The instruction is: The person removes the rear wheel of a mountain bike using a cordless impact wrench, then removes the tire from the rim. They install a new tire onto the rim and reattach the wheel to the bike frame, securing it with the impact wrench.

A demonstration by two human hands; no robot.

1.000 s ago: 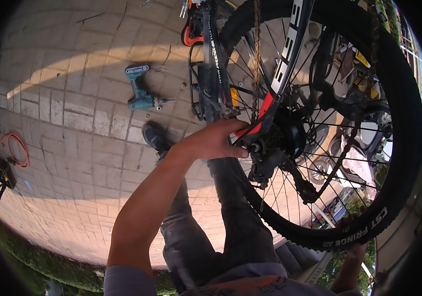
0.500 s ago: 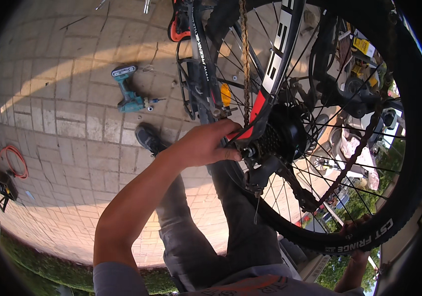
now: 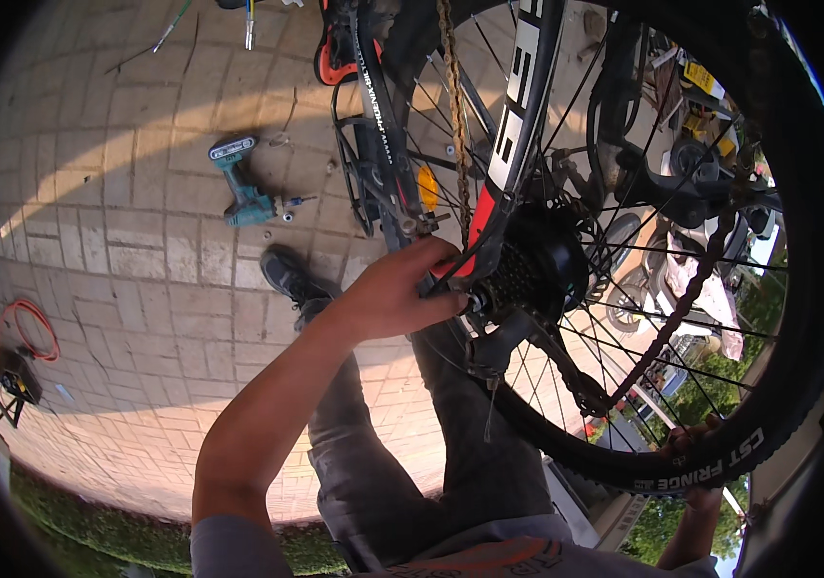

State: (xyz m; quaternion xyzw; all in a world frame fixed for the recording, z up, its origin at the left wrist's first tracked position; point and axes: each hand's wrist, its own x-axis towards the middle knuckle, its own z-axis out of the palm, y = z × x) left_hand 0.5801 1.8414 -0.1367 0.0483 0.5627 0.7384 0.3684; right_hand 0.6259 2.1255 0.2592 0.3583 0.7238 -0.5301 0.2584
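A bicycle's rear wheel with a black tyre (image 3: 658, 472) fills the right side. My left hand (image 3: 398, 294) is closed round the rear end of the black, white and red bicycle frame (image 3: 484, 217), its thumb beside the axle end (image 3: 475, 304). Right of that hand are the sprocket cassette (image 3: 513, 284) and the rear derailleur (image 3: 499, 347). A rusty chain (image 3: 457, 106) hangs from above, and another length (image 3: 687, 294) runs across the spokes. My right hand (image 3: 696, 453) grips the tyre low on the right, fingers on the spoke side; the tyre hides part of it.
A teal cordless drill (image 3: 241, 183) lies on the brick paving (image 3: 132, 250), with small metal parts (image 3: 287, 214) near its bit. My shoe (image 3: 287, 275) is just below. A coiled orange hose (image 3: 31, 328) and a dark box (image 3: 15, 379) sit far left. Parked two-wheelers (image 3: 696, 279) show through the spokes.
The view has shifted slightly, so the frame, wheel hub and drill appear a little farther left. Both hands keep their holds on the frame and tyre.
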